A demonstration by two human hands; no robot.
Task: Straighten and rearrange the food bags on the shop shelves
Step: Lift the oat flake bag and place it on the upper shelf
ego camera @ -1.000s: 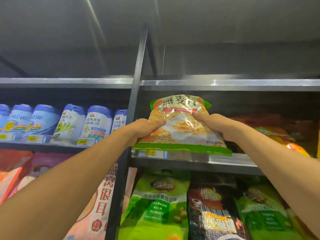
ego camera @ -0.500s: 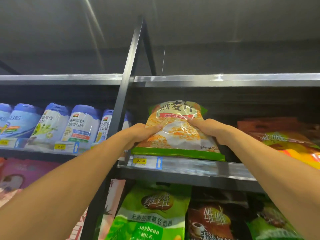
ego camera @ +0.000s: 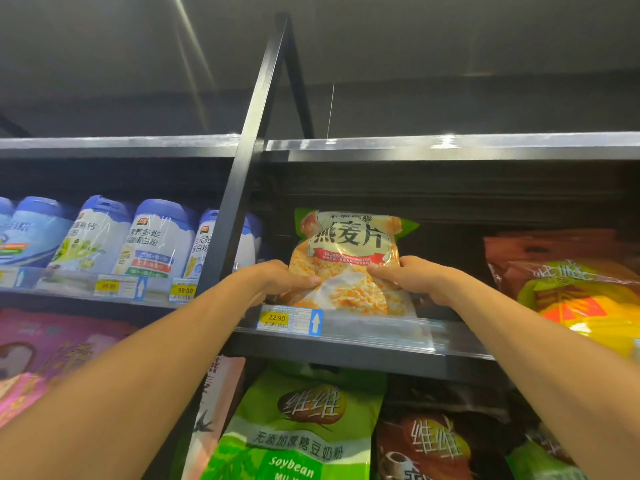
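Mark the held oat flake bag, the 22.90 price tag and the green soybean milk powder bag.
oat flake bag [ego camera: 349, 237], head view, on its printed title panel.
22.90 price tag [ego camera: 277, 318], head view, on the yellow price patch.
green soybean milk powder bag [ego camera: 298, 427], head view, on its front face.

A dark grey ceiling [ego camera: 433, 46] spans overhead, crossed by a pale slanting light streak [ego camera: 192, 50]. A black metal post [ego camera: 244, 181] rises between two shelving bays. The top shelf [ego camera: 467, 147] has a shiny grey front edge. The lower shelf [ego camera: 381, 356] carries a clear strip with a yellow price tag [ego camera: 277, 318]. The back panel [ego camera: 467, 188] is black.
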